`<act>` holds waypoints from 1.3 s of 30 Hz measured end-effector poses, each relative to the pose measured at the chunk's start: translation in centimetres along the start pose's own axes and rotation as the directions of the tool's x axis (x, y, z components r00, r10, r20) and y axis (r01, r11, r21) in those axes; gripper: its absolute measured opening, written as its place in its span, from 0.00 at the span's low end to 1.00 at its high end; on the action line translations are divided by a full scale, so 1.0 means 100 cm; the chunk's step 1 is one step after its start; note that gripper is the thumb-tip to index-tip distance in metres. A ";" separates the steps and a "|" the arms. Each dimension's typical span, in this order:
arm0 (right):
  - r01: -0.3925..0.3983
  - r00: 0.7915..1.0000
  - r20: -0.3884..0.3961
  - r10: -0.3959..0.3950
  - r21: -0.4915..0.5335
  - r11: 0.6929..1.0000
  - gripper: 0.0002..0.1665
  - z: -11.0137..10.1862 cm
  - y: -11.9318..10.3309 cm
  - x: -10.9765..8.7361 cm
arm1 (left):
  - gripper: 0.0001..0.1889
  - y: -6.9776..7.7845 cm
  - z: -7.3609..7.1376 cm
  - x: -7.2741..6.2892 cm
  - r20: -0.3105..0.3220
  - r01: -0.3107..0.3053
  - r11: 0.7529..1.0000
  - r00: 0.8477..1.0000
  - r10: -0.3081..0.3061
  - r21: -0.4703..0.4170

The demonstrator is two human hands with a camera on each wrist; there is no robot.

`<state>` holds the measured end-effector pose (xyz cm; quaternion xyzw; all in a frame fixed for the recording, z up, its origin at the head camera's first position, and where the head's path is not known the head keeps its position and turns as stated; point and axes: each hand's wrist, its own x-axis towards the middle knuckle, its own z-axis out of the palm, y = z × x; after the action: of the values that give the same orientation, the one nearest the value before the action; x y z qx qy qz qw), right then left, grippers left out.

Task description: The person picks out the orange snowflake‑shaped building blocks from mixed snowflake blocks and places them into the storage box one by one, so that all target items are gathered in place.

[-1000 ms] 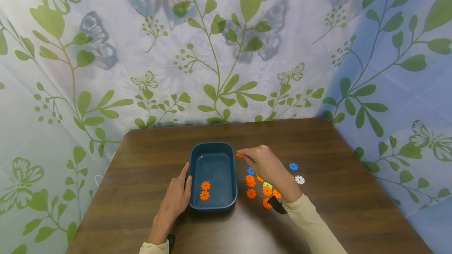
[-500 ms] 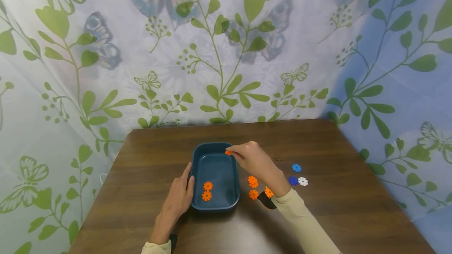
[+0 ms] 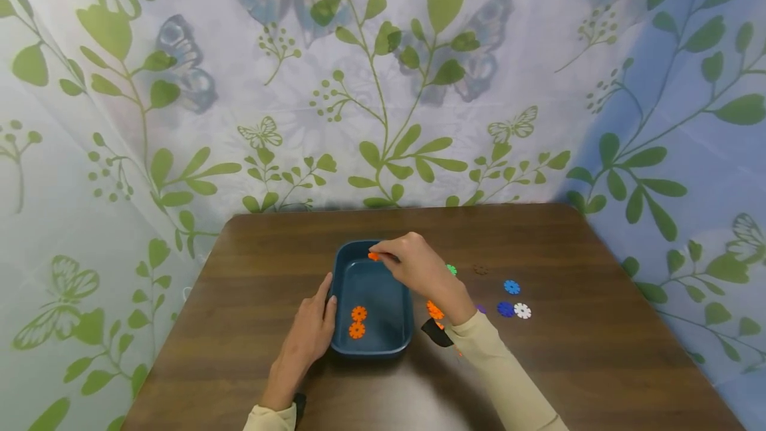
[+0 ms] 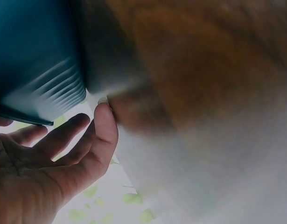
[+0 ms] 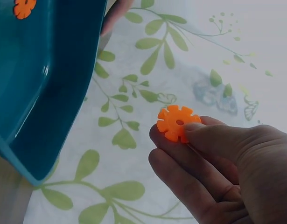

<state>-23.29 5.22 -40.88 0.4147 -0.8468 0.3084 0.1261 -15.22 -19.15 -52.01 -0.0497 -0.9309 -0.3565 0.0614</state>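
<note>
My right hand (image 3: 420, 273) pinches an orange notched plastic disc (image 5: 172, 122) between thumb and fingers. In the head view it is above the far right part of a dark blue-green rectangular tray (image 3: 372, 354). Two orange discs (image 3: 358, 322) lie flat inside the tray, near its left side. My left hand (image 3: 306, 329) rests along the tray's left side, its fingers loosely extended. The left wrist view has those fingers (image 4: 64, 135) beside the ridged outer end of the tray.
Right of the tray, several discs lie on the wooden table (image 3: 574, 351): orange (image 3: 435, 310), green (image 3: 451, 269), brown (image 3: 481, 269), light blue (image 3: 511, 287), dark blue (image 3: 505, 309) and white (image 3: 522, 311). My right forearm hides part of the group. A leaf-patterned cloth (image 3: 383, 118) hangs behind.
My right hand has carried the orange disc leftward, from beside the tray's right rim to above its far part. My left hand keeps its place at the tray's side.
</note>
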 end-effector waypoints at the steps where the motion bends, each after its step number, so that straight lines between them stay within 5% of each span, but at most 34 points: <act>1: -0.004 1.000 0.004 0.004 0.000 1.000 0.13 0.001 0.000 0.001 | 0.29 0.000 0.000 0.000 0.002 0.001 1.000 1.000 -0.001 0.002; 14: -0.037 0.998 0.048 0.037 0.005 0.999 0.10 0.021 0.003 0.020 | 0.28 0.000 0.001 0.000 -0.008 -0.022 1.000 1.000 0.022 -0.005; 25: -0.083 0.992 0.100 0.072 0.115 0.990 0.10 0.047 0.017 0.030 | 0.28 -0.003 0.001 0.003 -0.012 -0.048 0.999 0.999 0.048 -0.012; 39: -0.166 0.950 0.288 0.118 0.148 0.975 0.07 0.075 0.031 0.043 | 0.29 -0.003 -0.001 0.004 0.014 -0.028 0.999 1.000 0.028 -0.016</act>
<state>-28.06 -0.74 -45.95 0.4006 -0.8543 0.3271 -0.0523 -15.67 -19.42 -52.13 -0.0657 -0.9277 -0.3627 0.0592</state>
